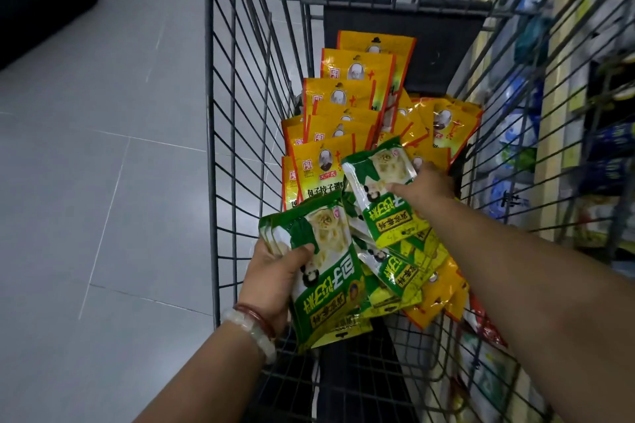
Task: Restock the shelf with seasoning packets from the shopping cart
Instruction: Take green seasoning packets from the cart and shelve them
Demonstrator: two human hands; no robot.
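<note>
**Both hands hold green packets inside the cart**

Head view: The wire shopping cart (240,113) fills the middle of the picture, seen from above. Many seasoning packets lie in its basket. The yellow packets (347,106) stand in a leaning row from the far end toward the middle, one overlapping the next, and more yellow ones lie on the right side near the cart wall. Closer to the person there is a loose pile of green packets (398,271), partly covering some yellow ones.

The left hand (275,282) grasps a small stack of green packets (326,271) at the left side of the basket. The thumb lies across the front of the top packet and the fingers are behind the stack, so they cannot be seen. The stack is raised a little above the pile. On the left wrist there are a pale bead bracelet (251,330) and a thin red bangle (256,314) beside it.

The right hand (426,185) reaches further in and pinches a single green packet (381,185) at its right edge, thumb on the front. This packet is tilted and held above the pile.

At the right, behind the cart wires, a shelf (549,148) with blurred blue and white goods is visible. At the left is a grey tiled floor (86,182).
</note>
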